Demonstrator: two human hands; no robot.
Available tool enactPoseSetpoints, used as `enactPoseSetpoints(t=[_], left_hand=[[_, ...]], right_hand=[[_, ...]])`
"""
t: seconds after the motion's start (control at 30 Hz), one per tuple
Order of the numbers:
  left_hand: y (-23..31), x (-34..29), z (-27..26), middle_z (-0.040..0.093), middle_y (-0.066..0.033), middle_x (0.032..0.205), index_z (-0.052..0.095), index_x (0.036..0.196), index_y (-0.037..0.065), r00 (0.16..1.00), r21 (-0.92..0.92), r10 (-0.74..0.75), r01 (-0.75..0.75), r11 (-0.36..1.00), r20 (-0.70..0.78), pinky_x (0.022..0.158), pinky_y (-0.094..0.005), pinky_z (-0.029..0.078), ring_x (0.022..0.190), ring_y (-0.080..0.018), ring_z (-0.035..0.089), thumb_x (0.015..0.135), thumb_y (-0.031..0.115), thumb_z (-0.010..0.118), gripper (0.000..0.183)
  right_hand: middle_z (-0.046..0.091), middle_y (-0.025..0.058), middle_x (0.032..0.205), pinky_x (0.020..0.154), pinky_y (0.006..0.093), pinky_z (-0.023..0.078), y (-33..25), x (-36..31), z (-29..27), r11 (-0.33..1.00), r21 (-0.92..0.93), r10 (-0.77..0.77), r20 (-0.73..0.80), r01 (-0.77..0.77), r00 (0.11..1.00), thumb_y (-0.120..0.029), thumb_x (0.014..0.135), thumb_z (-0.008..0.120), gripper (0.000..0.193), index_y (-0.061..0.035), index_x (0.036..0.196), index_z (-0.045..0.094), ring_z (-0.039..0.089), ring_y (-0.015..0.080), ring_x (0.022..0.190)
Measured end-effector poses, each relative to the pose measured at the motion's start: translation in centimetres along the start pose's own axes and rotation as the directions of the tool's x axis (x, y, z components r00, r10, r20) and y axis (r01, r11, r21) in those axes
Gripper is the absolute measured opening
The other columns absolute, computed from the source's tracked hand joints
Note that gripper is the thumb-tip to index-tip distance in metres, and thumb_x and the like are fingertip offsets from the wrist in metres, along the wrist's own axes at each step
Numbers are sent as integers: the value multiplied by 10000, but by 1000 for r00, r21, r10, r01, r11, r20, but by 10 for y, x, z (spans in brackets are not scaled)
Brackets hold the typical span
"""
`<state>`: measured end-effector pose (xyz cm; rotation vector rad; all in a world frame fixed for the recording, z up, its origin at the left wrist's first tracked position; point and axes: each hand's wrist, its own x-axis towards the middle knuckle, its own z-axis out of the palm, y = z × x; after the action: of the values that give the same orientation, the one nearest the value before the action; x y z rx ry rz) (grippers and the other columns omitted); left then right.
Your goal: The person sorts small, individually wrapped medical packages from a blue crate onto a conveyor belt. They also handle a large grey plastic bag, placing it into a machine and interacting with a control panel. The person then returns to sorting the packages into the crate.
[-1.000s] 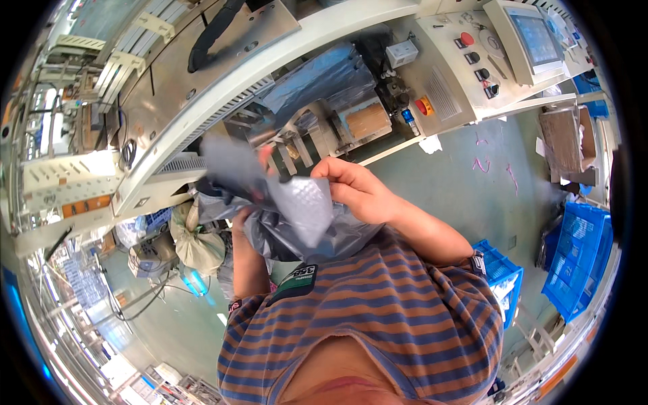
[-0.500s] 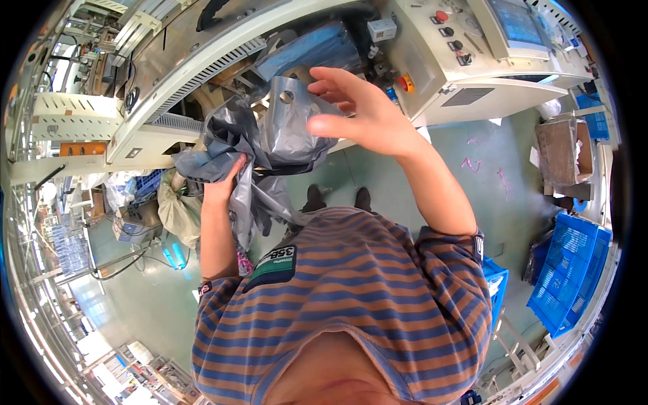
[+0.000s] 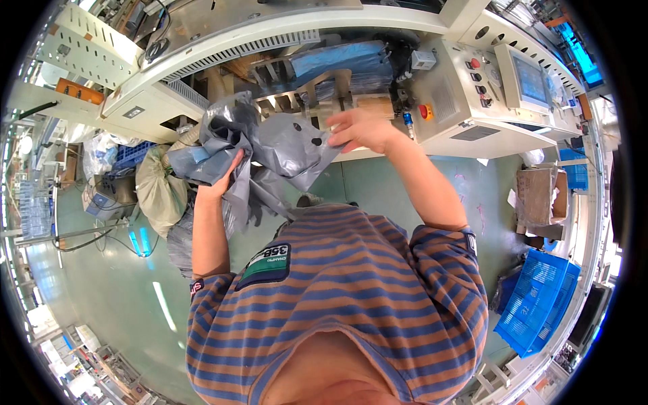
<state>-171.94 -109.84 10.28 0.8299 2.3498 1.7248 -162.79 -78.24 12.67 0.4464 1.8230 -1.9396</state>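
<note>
My left hand (image 3: pixel 221 177) is wrapped round a crumpled bundle of grey plastic bags (image 3: pixel 226 145), and the loose ends hang down beside my wrist. My right hand (image 3: pixel 364 130) pinches the right edge of one grey plastic bag (image 3: pixel 287 145), its fingers closed on the film. That bag spreads between my two hands and shows two dark round holes near its upper right part. Both hands are in front of the open machine bay.
Ahead is a pale machine frame (image 3: pixel 236 57) with a blue film-covered part (image 3: pixel 341 59) inside. On the right stands a control panel (image 3: pixel 439 88) with a screen. A blue crate (image 3: pixel 536 304) and a cardboard box (image 3: pixel 536 196) stand right; a beige sack (image 3: pixel 160 185) sits left.
My right hand has closed from spread fingers onto the edge of the grey bag, which is now drawn out to the right. My left hand keeps its hold. The view has shifted.
</note>
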Motion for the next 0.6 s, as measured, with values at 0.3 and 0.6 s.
enactPoseSetpoints(t=[0.3,0.6], left_hand=[[-16,17,-37,625,-76,911,604,925,-28,955,-115,-282,271,956,-95,769,-283,442,830,-155,565,703,165,737,323],[1,24,-41,613,-43,871,594,946,-20,740,-107,-516,610,785,432,789,-285,436,816,-152,561,596,106,783,417]], right_hand=[[568,55,1054,786,346,488,-5,-7,19,815,566,-44,-151,123,988,-136,833,559,306,-14,1111,519,553,173,927],[600,-3,923,658,248,413,-17,19,36,961,15,-273,-140,278,952,-151,803,567,241,-48,1020,583,514,72,789]])
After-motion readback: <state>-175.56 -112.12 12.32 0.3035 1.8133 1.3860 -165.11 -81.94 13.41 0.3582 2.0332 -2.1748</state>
